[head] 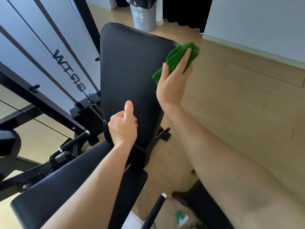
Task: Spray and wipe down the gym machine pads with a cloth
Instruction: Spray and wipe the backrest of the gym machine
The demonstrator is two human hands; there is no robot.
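Green cloth (175,55) lies at the upper right edge of the black back pad (130,71), pressed under the right hand (171,83), whose fingers are straight and slightly spread. The left hand (123,126) hovers low before the pad, fingers curled on nothing, thumb up. This looks like the wiping step; next would be strokes down toward the seat pad (66,187). The grey bin (143,22) behind has a black liner; its contents are hidden.

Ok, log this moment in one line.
right hand: flat on green cloth, backrest pad upper right edge | left hand: fingers curled, thumb up, nothing seen held
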